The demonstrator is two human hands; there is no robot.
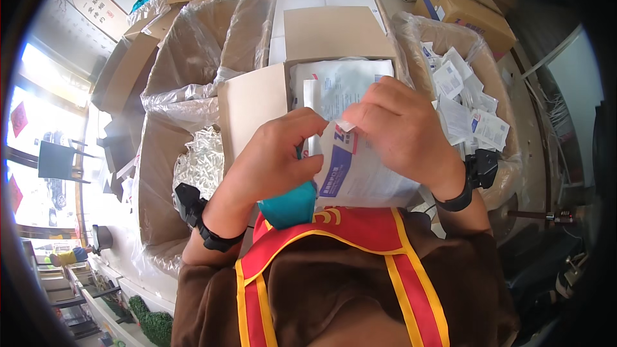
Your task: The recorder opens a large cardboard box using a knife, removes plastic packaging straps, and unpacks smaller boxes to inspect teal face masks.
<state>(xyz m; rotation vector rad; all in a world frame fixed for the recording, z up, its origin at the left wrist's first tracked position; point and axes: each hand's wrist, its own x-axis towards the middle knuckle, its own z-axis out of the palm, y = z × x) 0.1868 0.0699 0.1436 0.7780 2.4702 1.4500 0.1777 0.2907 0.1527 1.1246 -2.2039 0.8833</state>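
In front of my chest is a white plastic packet [369, 177] with a purple and orange printed panel. My right hand [406, 130] is closed, pinching a crumpled bit of whitish film at the packet's upper edge between thumb and fingers. My left hand [273, 157] is curled close by, at the packet's left edge. Folded teal material [289, 202] shows between its fingers and hangs below the thumb; its exact kind is unclear. Behind the hands, an open cardboard box [254, 99] with raised flaps holds another white printed packet [337, 80], partly covered by my fingers.
Plastic-lined cartons stand to the left; a near one [157, 173] contains a heap of small white pieces [200, 162]. On the right, a lined carton [511, 170] holds loose white printed packets [491, 130]. A brown carton [466, 16] sits at the far right.
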